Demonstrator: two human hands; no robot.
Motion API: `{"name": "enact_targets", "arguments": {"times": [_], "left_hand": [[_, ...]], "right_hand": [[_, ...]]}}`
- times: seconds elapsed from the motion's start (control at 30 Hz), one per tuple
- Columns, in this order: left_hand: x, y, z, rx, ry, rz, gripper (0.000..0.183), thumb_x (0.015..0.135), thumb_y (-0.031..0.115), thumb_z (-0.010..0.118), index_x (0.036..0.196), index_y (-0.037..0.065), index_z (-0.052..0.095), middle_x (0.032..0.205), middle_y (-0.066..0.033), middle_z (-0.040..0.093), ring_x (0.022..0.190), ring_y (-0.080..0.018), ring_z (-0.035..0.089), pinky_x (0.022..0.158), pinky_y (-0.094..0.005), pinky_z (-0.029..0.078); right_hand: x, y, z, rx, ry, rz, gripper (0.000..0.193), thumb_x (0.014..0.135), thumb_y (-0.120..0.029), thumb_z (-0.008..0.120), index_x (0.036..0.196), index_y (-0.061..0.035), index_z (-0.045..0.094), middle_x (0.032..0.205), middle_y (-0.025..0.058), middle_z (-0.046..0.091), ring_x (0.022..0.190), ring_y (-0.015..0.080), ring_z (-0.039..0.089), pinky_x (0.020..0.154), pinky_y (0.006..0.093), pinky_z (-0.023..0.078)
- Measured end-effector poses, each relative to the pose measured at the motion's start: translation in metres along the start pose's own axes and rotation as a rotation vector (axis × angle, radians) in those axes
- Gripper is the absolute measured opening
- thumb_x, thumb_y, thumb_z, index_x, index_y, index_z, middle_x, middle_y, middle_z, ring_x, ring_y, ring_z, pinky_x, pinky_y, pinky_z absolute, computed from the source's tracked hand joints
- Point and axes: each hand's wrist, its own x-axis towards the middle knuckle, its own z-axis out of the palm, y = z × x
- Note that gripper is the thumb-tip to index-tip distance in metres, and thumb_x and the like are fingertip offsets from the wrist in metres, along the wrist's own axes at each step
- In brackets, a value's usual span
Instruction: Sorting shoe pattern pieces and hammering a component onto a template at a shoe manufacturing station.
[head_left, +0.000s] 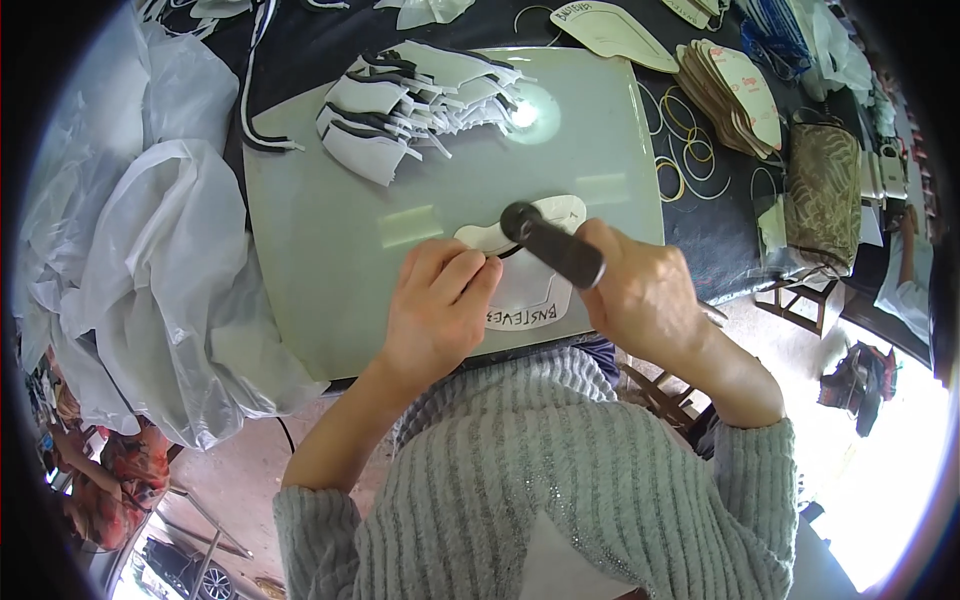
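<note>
A dark-covered desk (705, 232) carries a pale grey-green board (325, 240) (glossy enough to mirror lights). On the board, a heap of black-edged white pieces (375, 97) lies toward 11 o'clock, a white template (520, 290) toward 5. Beyond it, the desk holds stacked cards (735, 95) at 2 and a patterned pouch (825, 195) at 3.

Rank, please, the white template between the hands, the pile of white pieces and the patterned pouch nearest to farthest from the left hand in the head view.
1. White template: partly beneath the left hand.
2. Pile of white pieces: beyond it.
3. Patterned pouch: far right.
</note>
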Motion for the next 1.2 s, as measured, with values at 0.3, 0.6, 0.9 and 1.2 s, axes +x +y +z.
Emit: {"name": "enact_targets", "arguments": {"times": [0.3,0.6,0.9,1.2], "left_hand": [[0.004,0.003,-0.004,-0.075,-0.046,-0.117,0.018,0.076,0.003,0.071,0.093,0.003,0.068,0.09,-0.0055,0.06,0.083,-0.0254,0.056,0.07,-0.0347,0.047],[0.004,-0.001,0.001,-0.08,-0.091,0.008,0.024,0.069,0.002,0.068,0.093,0.002,0.067,0.091,-0.0045,0.058,0.085,-0.0234,0.059,0.071,-0.0341,0.05],[0.006,-0.005,-0.002,-0.005,-0.103,0.131,0.024,0.068,0.004,0.065,0.091,0.0,0.066,0.094,-0.0053,0.059,0.087,-0.0235,0.059,0.075,-0.0346,0.052],[0.001,-0.005,-0.003,-0.029,-0.081,0.096,0.024,0.067,-0.001,0.072,0.09,0.002,0.066,0.09,-0.0044,0.06,0.084,-0.0233,0.059,0.07,-0.0339,0.052]], "right_hand": [[-0.007,0.012,-0.01,0.051,0.032,0.089,0.029,0.092,-0.027,0.06,0.081,-0.0045,0.046,0.057,0.0097,0.056,0.045,0.0275,0.058,0.041,0.0364,0.045],[-0.016,0.015,0.01,0.023,-0.048,0.073,0.03,0.093,-0.029,0.06,0.081,-0.0051,0.048,0.06,0.0084,0.058,0.047,0.0264,0.06,0.042,0.0362,0.046],[-0.009,0.006,0.001,-0.005,-0.15,0.005,0.03,0.093,-0.031,0.059,0.081,-0.0057,0.049,0.06,0.0068,0.057,0.047,0.0261,0.059,0.042,0.0364,0.044],[-0.01,0.009,0.01,0.022,-0.136,0.025,0.031,0.093,-0.032,0.058,0.081,-0.0045,0.049,0.06,0.0079,0.06,0.05,0.0267,0.061,0.044,0.0375,0.046]]}}
